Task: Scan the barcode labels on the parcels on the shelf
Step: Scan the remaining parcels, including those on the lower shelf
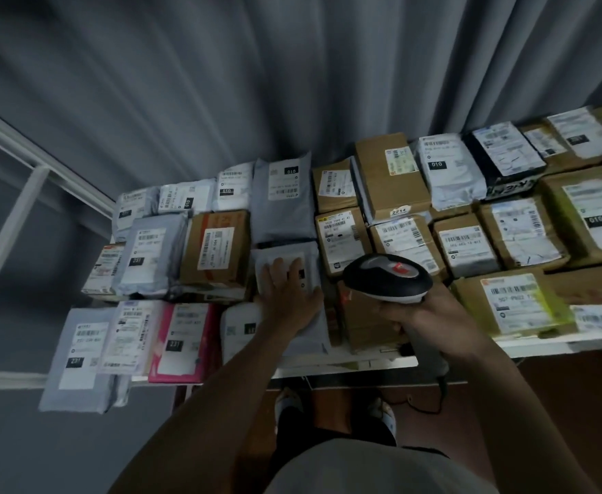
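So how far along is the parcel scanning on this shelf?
Nothing visible marks any parcel as already scanned. In hand: the right hand grips the scanner over a brown box, while the left hand rests flat on a white mailer. The shelf holds dozens more labelled parcels, so most seems left.
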